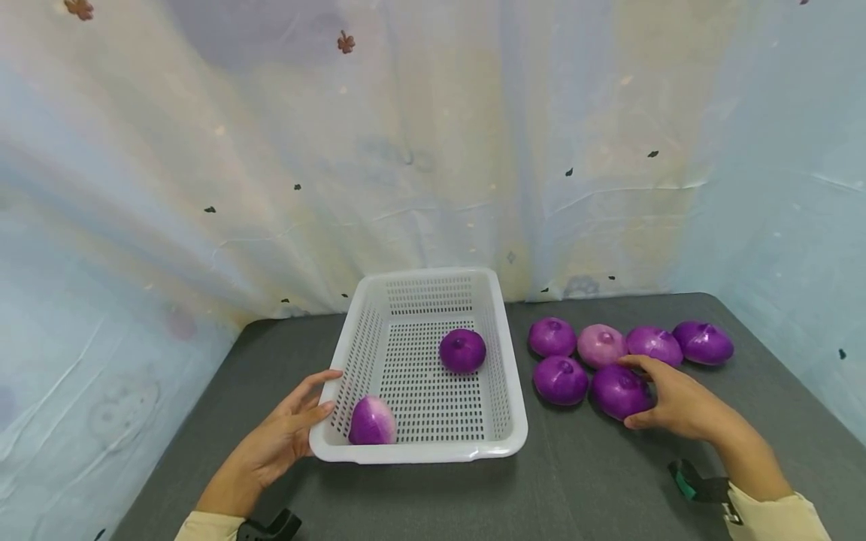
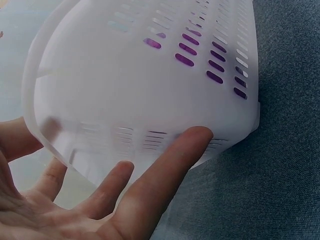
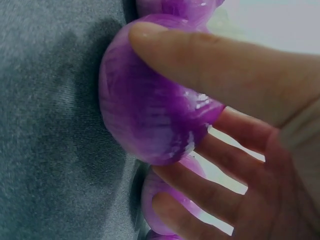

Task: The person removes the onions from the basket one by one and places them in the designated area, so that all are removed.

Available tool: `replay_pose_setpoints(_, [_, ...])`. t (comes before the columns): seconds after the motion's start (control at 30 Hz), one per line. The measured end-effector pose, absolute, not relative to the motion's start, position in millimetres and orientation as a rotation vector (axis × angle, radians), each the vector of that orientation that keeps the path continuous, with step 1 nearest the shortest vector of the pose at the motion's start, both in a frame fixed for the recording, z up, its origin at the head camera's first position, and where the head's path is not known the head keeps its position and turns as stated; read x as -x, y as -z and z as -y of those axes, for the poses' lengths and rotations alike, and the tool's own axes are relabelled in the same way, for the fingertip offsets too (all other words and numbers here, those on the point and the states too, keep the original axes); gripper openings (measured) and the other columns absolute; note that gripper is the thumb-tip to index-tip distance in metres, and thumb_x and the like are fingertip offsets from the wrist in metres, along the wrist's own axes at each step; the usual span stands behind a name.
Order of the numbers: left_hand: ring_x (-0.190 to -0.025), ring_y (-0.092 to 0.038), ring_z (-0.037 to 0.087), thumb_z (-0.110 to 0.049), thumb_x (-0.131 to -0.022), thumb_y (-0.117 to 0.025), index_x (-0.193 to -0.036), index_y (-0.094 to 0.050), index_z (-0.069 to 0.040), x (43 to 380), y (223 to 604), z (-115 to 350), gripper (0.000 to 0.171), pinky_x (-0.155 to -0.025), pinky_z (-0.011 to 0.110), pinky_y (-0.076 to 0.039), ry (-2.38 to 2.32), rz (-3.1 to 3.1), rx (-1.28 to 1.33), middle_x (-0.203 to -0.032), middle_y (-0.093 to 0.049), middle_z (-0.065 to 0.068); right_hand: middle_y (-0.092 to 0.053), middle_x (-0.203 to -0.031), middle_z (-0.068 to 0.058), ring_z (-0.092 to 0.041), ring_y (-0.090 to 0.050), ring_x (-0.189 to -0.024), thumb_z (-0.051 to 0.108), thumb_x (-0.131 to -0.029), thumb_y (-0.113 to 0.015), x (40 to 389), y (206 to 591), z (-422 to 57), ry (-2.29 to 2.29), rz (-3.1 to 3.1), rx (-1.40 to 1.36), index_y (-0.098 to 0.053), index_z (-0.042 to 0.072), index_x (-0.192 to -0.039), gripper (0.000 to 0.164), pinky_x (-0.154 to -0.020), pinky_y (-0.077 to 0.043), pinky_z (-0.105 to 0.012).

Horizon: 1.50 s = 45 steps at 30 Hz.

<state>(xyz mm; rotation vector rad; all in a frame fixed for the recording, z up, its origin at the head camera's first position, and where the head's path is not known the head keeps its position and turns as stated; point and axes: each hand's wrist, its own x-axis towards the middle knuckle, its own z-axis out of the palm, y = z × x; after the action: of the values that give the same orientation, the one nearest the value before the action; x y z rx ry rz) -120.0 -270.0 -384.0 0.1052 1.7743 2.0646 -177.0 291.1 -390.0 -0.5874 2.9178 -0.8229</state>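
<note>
My right hand (image 1: 683,398) grips a purple onion (image 1: 619,391) at the near side of a group of onions, thumb on its near side and fingers round the far side. In the right wrist view the held onion (image 3: 150,95) is close to the dark cloth. My left hand (image 1: 284,428) holds the left rim of a white plastic basket (image 1: 433,452), with fingertips against its outer wall in the left wrist view. Inside the basket lie a dark purple onion (image 1: 463,351) and a paler-topped onion (image 1: 373,421) in the near left corner.
Beside the held onion sits another purple onion (image 1: 561,380). Behind them a row holds a purple onion (image 1: 552,336), a pinkish onion (image 1: 601,346) and more purple ones (image 1: 703,343). A dark grey cloth-covered table (image 1: 575,481) bears everything; a pale patterned curtain (image 1: 433,150) hangs behind.
</note>
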Motion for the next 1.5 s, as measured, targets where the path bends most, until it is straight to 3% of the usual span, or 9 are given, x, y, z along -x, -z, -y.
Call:
replay_pose_setpoints(0.77, [-0.112,-0.065,0.022,-0.016,-0.106,-0.047,-0.148,-0.033,-0.03,120.2,379.9,267.4,0.047,-0.082,0.047,-0.059,-2.065,-1.75,-0.144,-0.139,-0.051,-0.002,-0.044,-0.14,-0.038,-0.056,-0.04,-0.128,0.033,-0.065,-0.092,173.7,383.1,-295.2,0.77,-2.988,0.603,-0.043,-0.008,-0.141,0.099,-0.099,-0.035,-0.07])
replay_pose_setpoints(1.07, [-0.111,-0.066,0.021,-0.016,-0.106,-0.047,-0.147,-0.035,-0.033,118.4,381.2,268.6,0.046,-0.081,0.045,-0.059,-2.062,-1.743,-0.144,-0.137,-0.053,-0.005,-0.047,-0.14,-0.035,-0.055,-0.041,-0.128,0.036,-0.069,-0.089,170.0,370.3,-287.9,0.782,-3.019,0.627,-0.044,-0.008,-0.141,0.095,-0.099,-0.035,-0.068])
replay_pose_setpoints(1.5, [-0.111,-0.066,0.022,-0.017,-0.106,-0.047,-0.148,-0.033,-0.031,118.5,382.4,268.3,0.046,-0.082,0.046,-0.059,-2.068,-1.744,-0.148,-0.138,-0.052,-0.004,-0.048,-0.146,-0.027,-0.051,-0.042,-0.133,0.047,-0.079,-0.081,164.4,344.6,-260.9,0.84,-2.978,0.689,-0.043,0.004,-0.147,0.089,-0.101,-0.037,-0.068])
